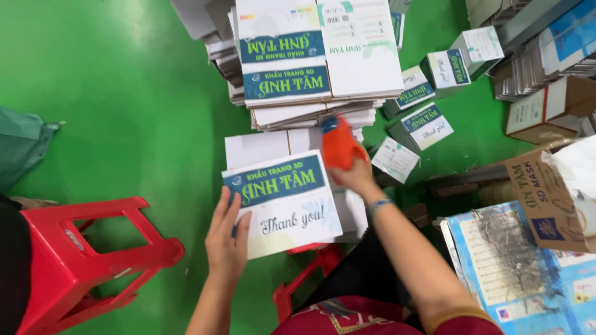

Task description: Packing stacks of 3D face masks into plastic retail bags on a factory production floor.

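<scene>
Green floor spreads under everything, with a red stool (81, 260) at the left edge. On a low pile by the knees lies a flat box blank (282, 205), white with a blue band. Left hand (226, 239) lies open, fingers pressing its near left corner. Right hand (351, 174) is closed around an orange tape dispenser (338, 146) at the far right corner. With only fingertips pinning it, the blank could slide askew; the tall stack of blanks (316, 56) beyond looks fanned and might slump.

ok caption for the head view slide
Left hand steadies a flat printed carton while the right hand grips an orange tool.
</scene>
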